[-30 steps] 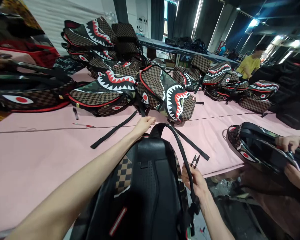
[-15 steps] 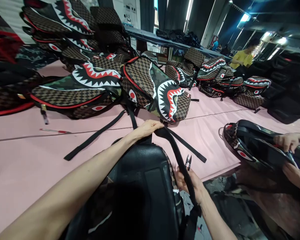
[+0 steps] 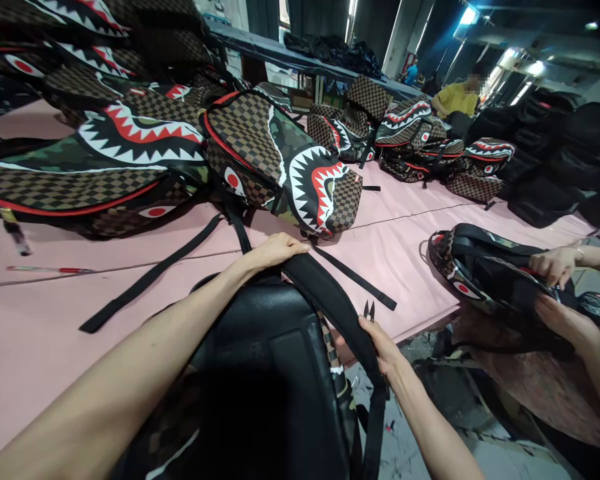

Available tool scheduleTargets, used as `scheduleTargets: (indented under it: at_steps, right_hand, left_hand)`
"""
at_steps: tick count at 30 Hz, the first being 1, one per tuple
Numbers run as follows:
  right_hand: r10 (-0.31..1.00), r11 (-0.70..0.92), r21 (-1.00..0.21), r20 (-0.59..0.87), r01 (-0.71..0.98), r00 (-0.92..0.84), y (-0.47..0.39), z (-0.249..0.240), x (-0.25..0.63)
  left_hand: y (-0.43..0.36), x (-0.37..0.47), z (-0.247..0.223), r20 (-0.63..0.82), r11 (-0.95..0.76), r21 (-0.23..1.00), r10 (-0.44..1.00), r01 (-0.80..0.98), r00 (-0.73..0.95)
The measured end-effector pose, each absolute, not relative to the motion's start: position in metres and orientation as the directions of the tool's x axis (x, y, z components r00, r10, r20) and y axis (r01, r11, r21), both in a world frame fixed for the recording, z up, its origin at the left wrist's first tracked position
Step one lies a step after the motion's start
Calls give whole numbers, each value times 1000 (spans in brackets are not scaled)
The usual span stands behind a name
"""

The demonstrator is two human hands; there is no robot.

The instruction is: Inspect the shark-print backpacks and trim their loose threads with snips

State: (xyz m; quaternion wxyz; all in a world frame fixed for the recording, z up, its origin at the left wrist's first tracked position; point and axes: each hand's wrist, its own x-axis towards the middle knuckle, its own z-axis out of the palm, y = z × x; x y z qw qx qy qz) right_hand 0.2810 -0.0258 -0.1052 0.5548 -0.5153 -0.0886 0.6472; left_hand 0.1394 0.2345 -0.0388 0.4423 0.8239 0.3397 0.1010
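Observation:
A backpack (image 3: 260,353) stands in front of me, its black back panel facing me and brown checks along its side. My left hand (image 3: 276,252) is closed over the top end of its black shoulder strap (image 3: 325,293). Lower down, my right hand (image 3: 381,343) grips the same strap, thumb on its outer face and the fingers mostly hidden behind. The small blades of thread snips (image 3: 369,311) poke up beside the right thumb; their handle is hidden in that hand.
Several checked backpacks with shark-mouth prints (image 3: 325,180) lie on the pink table (image 3: 155,267). A red pen (image 3: 55,269) lies at left. To the right, a co-worker's hands (image 3: 555,273) work on another backpack (image 3: 500,273). Black bags (image 3: 545,167) are piled behind.
My right hand has moved from behind the strap to gripping it. The strap has turned, showing its broad face. The view has shifted right, so things appear further left.

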Motion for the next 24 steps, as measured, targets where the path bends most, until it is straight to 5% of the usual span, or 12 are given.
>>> scheduleTargets:
  at_steps: [7,10,15,20,24]
  right_hand:
    - [753,-405,-552,-653,-729,77,-23,-105,284]
    - [740,-416,-522,-670,-744,57,-25,-102,286]
    - [743,-418,-471,-669,-776,6,-28,-99,285]
    - [755,-416,-433,-655,-800,-39,-31,-91,281]
    - [755,-448,-421,-651,-789,-82,-32,-84,279]
  left_hand:
    - [243,139,-54,-124,-455,722,656,521,745]
    - [240,130,-54,17,-593,640,647,489,762]
    - [164,79,-37,365,-691,373,722,619,587]
    - [19,-5,-59,410,-688,115,690,716,597]
    - [-39,-82,-97,351,-619,226,772,752,530]
